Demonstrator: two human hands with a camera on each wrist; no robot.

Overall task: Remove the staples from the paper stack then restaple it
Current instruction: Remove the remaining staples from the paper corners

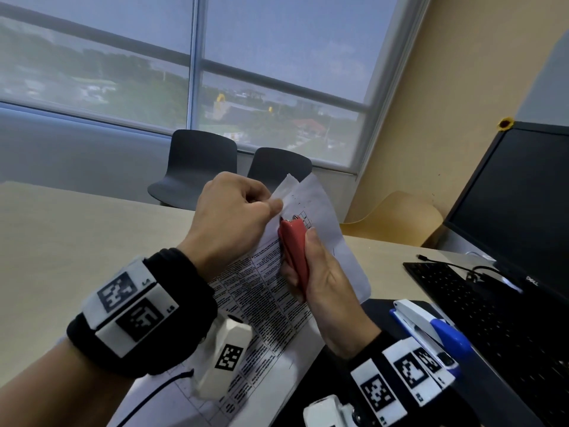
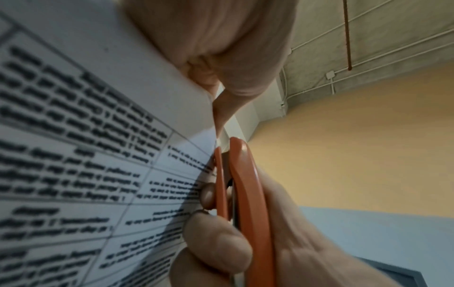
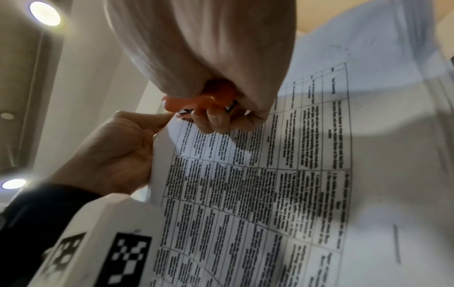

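Note:
A stack of printed paper [image 1: 264, 291] with table text is lifted off the desk, its top corner raised. My left hand [image 1: 234, 217] pinches that corner at its upper left edge. My right hand [image 1: 314, 272] grips a red staple remover [image 1: 294, 251], whose metal tip sits against the paper just below the pinched corner. From the left wrist the red staple remover [image 2: 248, 194] stands edge-on beside the paper [image 2: 86, 155]. The right wrist view shows the staple remover [image 3: 209, 97] enclosed in my fist above the paper [image 3: 258, 184]. No staple is visible.
A white and blue stapler [image 1: 431, 331] lies on a dark mat to the right, beside a black keyboard [image 1: 492, 309] and a Dell monitor [image 1: 517, 208]. Two dark chairs [image 1: 197, 167] stand behind the beige desk [image 1: 77, 229]. A wooden chair [image 1: 397, 217] is at right.

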